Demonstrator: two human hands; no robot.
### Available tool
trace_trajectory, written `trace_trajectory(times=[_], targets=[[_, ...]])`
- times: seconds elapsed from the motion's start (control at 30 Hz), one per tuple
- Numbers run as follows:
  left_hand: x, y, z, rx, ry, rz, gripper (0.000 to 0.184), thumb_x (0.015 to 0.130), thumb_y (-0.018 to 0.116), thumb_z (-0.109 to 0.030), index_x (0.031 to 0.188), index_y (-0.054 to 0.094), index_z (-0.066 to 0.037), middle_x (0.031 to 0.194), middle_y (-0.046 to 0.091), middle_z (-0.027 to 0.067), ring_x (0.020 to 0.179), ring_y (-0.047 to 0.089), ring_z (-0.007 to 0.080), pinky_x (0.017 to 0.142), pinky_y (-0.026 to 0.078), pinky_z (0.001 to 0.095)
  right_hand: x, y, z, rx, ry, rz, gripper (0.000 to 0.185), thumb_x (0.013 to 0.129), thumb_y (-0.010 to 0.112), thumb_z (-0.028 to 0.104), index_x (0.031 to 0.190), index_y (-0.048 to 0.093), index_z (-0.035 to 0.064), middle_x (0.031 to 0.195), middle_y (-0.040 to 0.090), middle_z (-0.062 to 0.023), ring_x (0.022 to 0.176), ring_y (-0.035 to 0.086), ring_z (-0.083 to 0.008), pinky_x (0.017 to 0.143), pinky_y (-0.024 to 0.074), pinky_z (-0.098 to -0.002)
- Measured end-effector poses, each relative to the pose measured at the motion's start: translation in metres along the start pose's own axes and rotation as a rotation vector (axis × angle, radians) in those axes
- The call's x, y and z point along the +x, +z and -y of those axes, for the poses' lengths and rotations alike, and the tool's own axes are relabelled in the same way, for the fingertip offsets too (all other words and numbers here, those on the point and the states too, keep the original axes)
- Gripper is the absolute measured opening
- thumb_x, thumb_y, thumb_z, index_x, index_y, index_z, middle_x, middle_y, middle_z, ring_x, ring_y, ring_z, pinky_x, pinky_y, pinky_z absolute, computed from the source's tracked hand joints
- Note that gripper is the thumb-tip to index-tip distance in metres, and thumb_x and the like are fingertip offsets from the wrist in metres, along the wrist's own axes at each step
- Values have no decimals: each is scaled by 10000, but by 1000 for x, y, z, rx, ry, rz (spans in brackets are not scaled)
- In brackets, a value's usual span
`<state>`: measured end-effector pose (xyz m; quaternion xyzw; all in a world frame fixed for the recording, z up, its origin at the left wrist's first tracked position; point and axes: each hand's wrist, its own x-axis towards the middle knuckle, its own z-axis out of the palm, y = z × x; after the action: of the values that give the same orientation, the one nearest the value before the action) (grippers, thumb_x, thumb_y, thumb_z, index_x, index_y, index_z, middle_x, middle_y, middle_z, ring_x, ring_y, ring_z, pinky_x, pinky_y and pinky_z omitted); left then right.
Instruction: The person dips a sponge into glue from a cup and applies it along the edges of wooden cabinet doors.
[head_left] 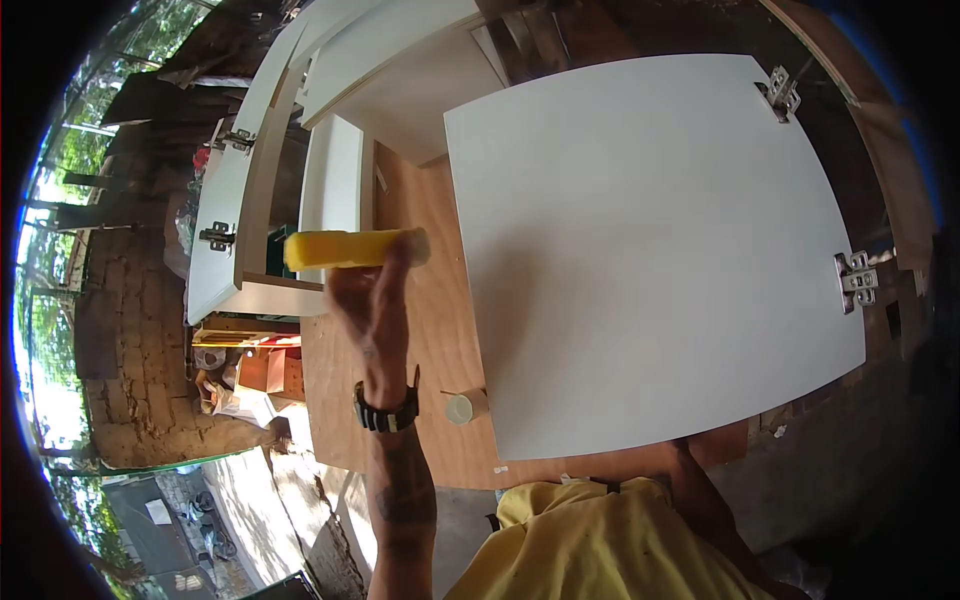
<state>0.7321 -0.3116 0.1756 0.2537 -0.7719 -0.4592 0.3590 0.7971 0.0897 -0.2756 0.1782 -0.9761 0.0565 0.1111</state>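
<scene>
My left hand [372, 290], with a watch on its wrist, is raised over the wooden tabletop and closed round a long yellow block [345, 250], whose right end looks pale. To the right, a large white panel [660, 260] with two metal hinges [780, 95] along its right edge covers much of the tabletop. My right forearm [705, 500] reaches to the panel's near edge, and the hand is hidden beneath or behind it. Beside the panel's left edge stands a small pale cup [464, 407] with a thin stick at its rim.
White cabinet pieces [225, 200] with hinges stand at the left and back. Boxes [270, 372] and bags lie below them. The wooden tabletop [340, 400] shows between the cabinet and the panel. A brick wall [135, 370] rises at the far left.
</scene>
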Motion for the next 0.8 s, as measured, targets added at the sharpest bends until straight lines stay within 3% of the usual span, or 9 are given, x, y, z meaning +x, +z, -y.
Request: trace_trajectory(times=[0.07, 0.17, 0.3, 0.5, 0.57, 0.63, 0.67, 0.73, 0.8], targets=[[6, -17, -10, 59, 10, -61, 178, 860, 687, -153, 923, 650, 10, 818, 642, 35, 754, 549, 106, 736, 417, 268, 1, 1, -2, 2, -7, 1, 642, 877, 606, 400, 1310, 432, -41, 1342, 427, -294, 1232, 425, -450, 1015, 352, -565], [-13, -45, -5, 254, 54, -104, 190, 855, 681, -155, 940, 653, 13, 850, 642, 34, 764, 546, 107, 718, 400, 275, 6, 3, -3, 3, -14, 1, 641, 877, 607, 399, 1310, 432, -40, 1344, 426, -294, 1232, 425, -449, 1013, 354, -565], [-87, -66, 26, 259, -128, -109, 186, 802, 741, -130, 937, 657, -33, 861, 661, 17, 769, 554, 109, 738, 380, 280, 10, 3, -6, 8, -7, 13, 640, 877, 608, 397, 1310, 432, -39, 1346, 425, -293, 1232, 426, -449, 1011, 356, -565], [-199, -74, 54, 544, -314, 94, 344, 754, 783, -161, 1023, 624, -16, 877, 613, 79, 743, 540, 218, 695, 450, 338, 21, -9, -1, 51, 157, 218, 637, 877, 609, 395, 1311, 432, -38, 1349, 423, -293, 1231, 426, -449, 1007, 359, -566], [-229, -74, 66, 506, -299, 178, 364, 752, 769, -167, 1050, 614, -29, 957, 596, 96, 833, 550, 274, 750, 442, 390, 30, -19, 4, 55, 283, 374, 637, 878, 609, 394, 1311, 432, -37, 1351, 422, -292, 1231, 426, -449, 1006, 360, -566], [-252, -73, 76, 698, -261, 277, 333, 751, 751, -154, 1042, 622, -54, 994, 586, 98, 903, 555, 295, 791, 423, 405, 38, -37, 18, 96, 312, 340, 636, 878, 610, 393, 1311, 432, -37, 1352, 422, -292, 1231, 427, -448, 1005, 361, -566], [-259, -71, 78, 699, -255, 298, 321, 752, 742, -147, 1039, 625, -66, 1001, 584, 95, 914, 554, 295, 800, 418, 407, 37, -44, 23, 197, 211, 90, 587, 879, 639, 319, 1307, 439, -30, 1338, 441, -270, 1213, 447, -429, 982, 392, -527], [-271, -68, 82, 704, -243, 344, 299, 752, 725, -133, 1033, 632, -89, 1017, 580, 91, 937, 552, 294, 817, 408, 411, 33, -55, 30, 478, 30, -19, 592, 829, 692, 325, 1242, 476, -39, 1262, 499, -222, 1142, 489, -427, 1033, 321, -569], [-284, -61, 94, 673, -181, 404, 294, 748, 715, -124, 1030, 636, -111, 1026, 579, 82, 942, 551, 284, 830, 405, 411, 52, -121, 55, 997, -112, 351, 638, 772, 776, 290, 1264, 475, 17, 1265, 503, -198, 1193, 472, -397, 1035, 335, -547]])
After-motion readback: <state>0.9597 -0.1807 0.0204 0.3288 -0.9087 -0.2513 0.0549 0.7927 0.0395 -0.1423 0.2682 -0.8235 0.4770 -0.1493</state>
